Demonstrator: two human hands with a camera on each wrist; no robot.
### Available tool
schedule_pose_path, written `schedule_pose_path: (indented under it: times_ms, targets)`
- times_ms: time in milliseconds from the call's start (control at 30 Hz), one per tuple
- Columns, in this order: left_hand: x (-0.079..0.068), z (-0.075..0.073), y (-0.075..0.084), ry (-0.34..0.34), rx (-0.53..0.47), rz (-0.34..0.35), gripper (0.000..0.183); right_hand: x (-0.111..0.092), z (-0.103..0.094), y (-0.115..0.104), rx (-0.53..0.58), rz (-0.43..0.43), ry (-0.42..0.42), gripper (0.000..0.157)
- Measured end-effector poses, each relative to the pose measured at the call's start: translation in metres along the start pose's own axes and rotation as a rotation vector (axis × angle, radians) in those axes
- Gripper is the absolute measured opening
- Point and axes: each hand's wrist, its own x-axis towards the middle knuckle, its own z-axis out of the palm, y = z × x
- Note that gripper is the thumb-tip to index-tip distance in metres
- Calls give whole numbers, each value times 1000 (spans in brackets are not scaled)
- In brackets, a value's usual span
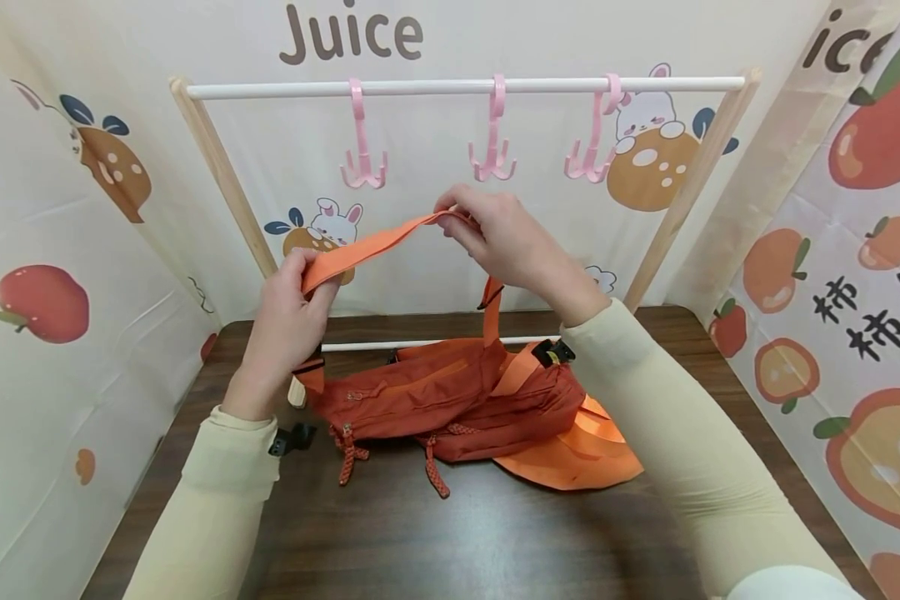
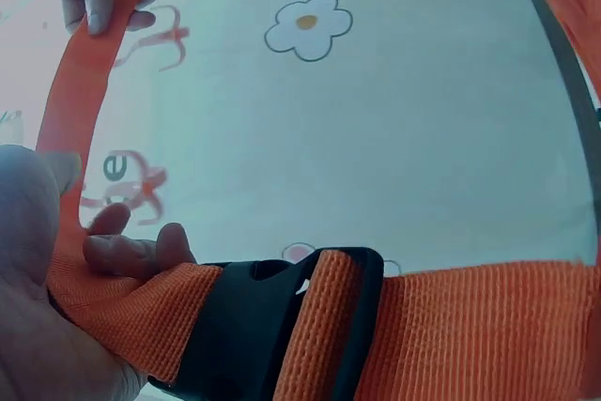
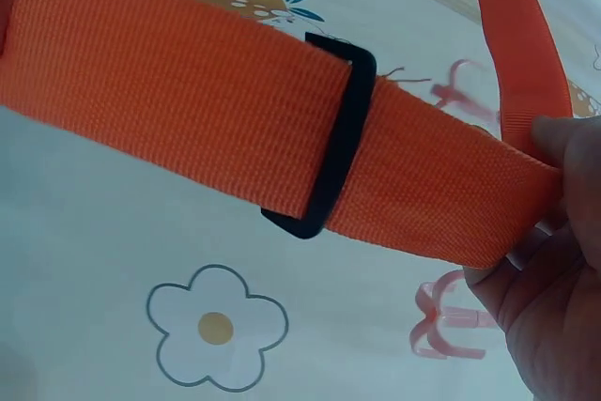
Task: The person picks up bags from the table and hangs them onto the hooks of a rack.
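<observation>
Orange webbing up in the air, and both hands are on it! The strap (image 1: 378, 243) arches above the table (image 1: 450, 542), sloping up from left to right. At its lower end the left hand (image 1: 285, 304) has it pinched, thumb on one side, fingers bent round the other. Higher up, the right hand (image 1: 513, 237) nips it too, fingers and thumb closed together on the band.

Down below lies the rust-red bag (image 1: 412, 392), out toward the table's far edge and roughly midway between its left and right edges. Braided zip pulls (image 1: 435, 471) dangle from its front onto the wood, pointing to the near edge. At the bag's right end, a bright orange cloth piece (image 1: 577, 454) with a curved border spreads toward the table's right edge, partly covered by the bag; what it is, I cannot tell.

Over to the left wrist view: a chunky black buckle (image 2: 235, 326) sits on the webbing right beside that hand. Right wrist view: a black slider (image 3: 343, 147) spans the band, just short of the fingers.

Behind it all, along the far edge, stands a rack with a white rail (image 1: 270, 90), three pink hooks (image 1: 492, 150) hanging in a row.
</observation>
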Motion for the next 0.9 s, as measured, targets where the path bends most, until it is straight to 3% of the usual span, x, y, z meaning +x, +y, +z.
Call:
schedule_pose_path:
  times_ms: [333,567,900]
  targets:
    - [25,-3,4,69,-49,77,42,21,-8,-1,-17,-18,70,16]
    - [43,-5,16,167,-57,133,40,38,-6,0,-43,45,139,18]
    - [72,5,35,228,-93,178,34,62,3,4,-35,170,220,20]
